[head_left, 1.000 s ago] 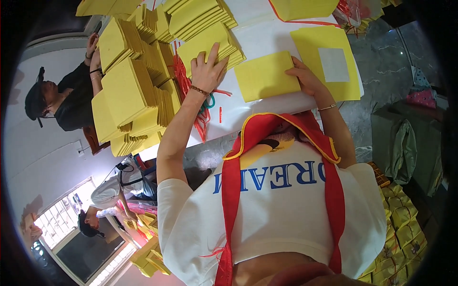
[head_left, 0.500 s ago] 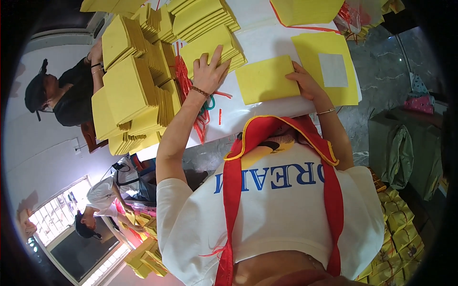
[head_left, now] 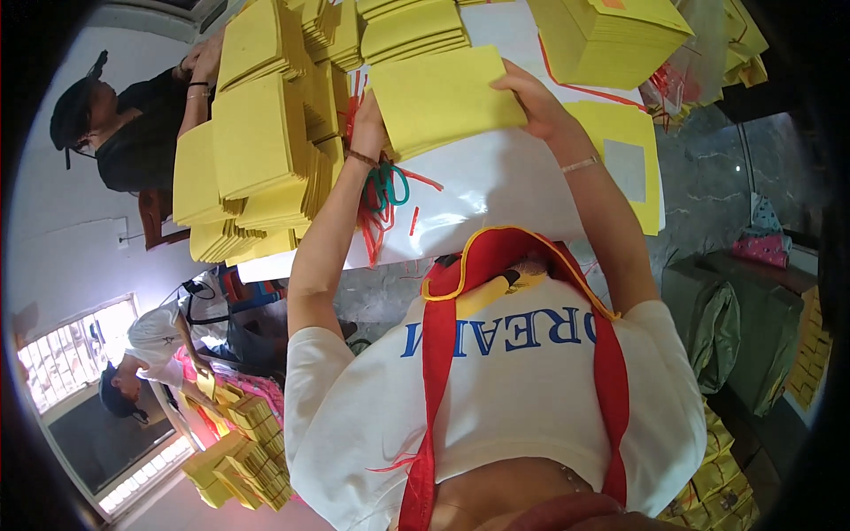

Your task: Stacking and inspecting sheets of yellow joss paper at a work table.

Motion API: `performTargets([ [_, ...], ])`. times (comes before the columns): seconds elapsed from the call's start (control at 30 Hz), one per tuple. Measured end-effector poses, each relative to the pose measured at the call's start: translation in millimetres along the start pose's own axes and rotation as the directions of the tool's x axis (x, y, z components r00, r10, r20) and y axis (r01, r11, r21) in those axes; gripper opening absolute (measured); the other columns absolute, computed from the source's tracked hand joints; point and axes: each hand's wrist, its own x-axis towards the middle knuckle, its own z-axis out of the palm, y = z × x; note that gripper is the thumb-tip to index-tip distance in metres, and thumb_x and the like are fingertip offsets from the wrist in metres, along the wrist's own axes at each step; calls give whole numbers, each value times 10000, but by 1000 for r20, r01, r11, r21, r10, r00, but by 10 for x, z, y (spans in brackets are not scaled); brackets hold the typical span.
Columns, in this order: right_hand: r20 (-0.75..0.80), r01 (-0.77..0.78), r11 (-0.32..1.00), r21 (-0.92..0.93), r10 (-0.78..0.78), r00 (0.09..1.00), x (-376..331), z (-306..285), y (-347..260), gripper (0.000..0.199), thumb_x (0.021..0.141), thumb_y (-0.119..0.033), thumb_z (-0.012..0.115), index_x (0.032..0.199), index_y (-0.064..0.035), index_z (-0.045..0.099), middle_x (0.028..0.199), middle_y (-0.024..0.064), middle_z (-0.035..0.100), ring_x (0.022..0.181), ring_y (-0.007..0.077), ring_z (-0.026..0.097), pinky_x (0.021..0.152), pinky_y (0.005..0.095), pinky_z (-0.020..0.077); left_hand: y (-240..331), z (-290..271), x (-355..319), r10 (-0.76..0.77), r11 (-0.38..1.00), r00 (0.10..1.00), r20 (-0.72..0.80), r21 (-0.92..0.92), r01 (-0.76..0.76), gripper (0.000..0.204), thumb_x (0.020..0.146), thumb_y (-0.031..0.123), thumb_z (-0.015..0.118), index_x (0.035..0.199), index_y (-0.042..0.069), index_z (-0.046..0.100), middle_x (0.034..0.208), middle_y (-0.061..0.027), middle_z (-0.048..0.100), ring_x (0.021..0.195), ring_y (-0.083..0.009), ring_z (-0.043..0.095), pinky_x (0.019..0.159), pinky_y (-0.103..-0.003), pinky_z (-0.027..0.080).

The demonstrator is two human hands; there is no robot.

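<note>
A flat rectangular piece of yellow paper lies on top of a paper stack at the table's near side. My right hand pinches its right end, thumb on top. At its left edge, my left hand is closed against the paper, some fingers hidden. Beside my left wrist lie scissors with teal handles among a bundle of red strips. To the left rise tall piles of folded yellow paper. More stacked yellow paper lies just beyond my hands.
A large yellow block of paper stands far right, above a yellow sheet with a white rectangle. White sheeting covers the table. A person in black is at the left; another person works behind. Green-covered boxes stand right.
My right hand has carried the yellow paper up and left onto the stack. My left hand has slid from the stack's top to its left edge. The view has shifted slightly.
</note>
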Motion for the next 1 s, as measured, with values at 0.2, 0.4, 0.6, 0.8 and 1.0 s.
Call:
performTargets([
  [0.2,-163,-125,959,-253,85,983,580,9,50,497,805,-80,462,1267,14,303,1168,143,465,1042,200,502,852,308,453,169,-50,88,-74,774,997,-22,-631,43,458,895,219,465,1281,4,346,1213,-121,479,1084,-206,486,920,-328,392],
  [0.4,-250,-95,848,-521,-45,967,687,133,125,537,776,-81,491,1252,45,279,1128,166,478,993,237,519,812,333,465,89,-125,179,-74,936,991,-112,-350,30,552,791,-6,559,1294,-12,331,1149,-107,491,1020,-177,493,893,-298,390],
  [0.6,-303,-144,881,-451,0,953,618,169,73,643,786,-90,529,1328,28,205,1139,148,491,1004,204,516,769,262,462,144,-149,292,-151,935,947,-284,-352,43,523,771,-85,514,1272,-38,369,1054,-109,564,907,-172,572,783,-245,465],
  [0.8,-252,-132,593,-795,-125,960,766,-218,379,510,764,-169,603,1199,46,446,1147,128,510,1012,159,488,762,231,401,-53,-129,324,-63,996,944,-323,40,80,535,774,-69,505,1283,-59,341,1113,-129,541,959,-172,552,788,-244,453],
  [1.0,-394,-266,797,-543,38,918,507,66,348,631,732,-328,636,1247,-55,394,1162,137,490,1010,240,507,808,353,419,-105,-107,39,-197,980,930,-310,-78,182,511,778,193,614,1218,-14,457,1035,-100,590,919,-159,545,792,-262,412],
])
